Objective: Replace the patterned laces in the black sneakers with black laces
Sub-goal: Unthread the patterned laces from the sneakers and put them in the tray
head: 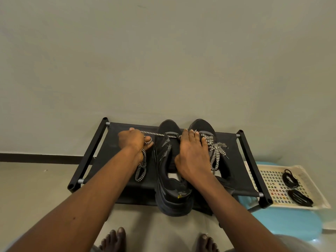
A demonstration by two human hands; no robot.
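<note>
Two black sneakers sit side by side, toes to the wall, on a black fabric-topped rack (112, 160). The left sneaker (169, 197) has most of its patterned lace (154, 134) pulled out. The lace runs taut from near the toe leftward into the left hand (133, 140), which is clenched around it with a loop round one finger; the loose end hangs down from the fist onto the rack. The right hand (192, 157) lies flat where the two sneakers meet, fingers straight and gripping nothing, thumb spread toward the left sneaker's opening and fingertips near the toe lacing. The right sneaker (201, 126) is fully laced, its patterned lace (215, 151) tied in a bow. Two coiled black laces (290, 179) lie apart from each other on a cream tray (272, 180) right of the rack, untouched. The tray rests on a blue surface (291, 222). Bare feet (114, 239) show at the bottom edge, on a pale floor.
</note>
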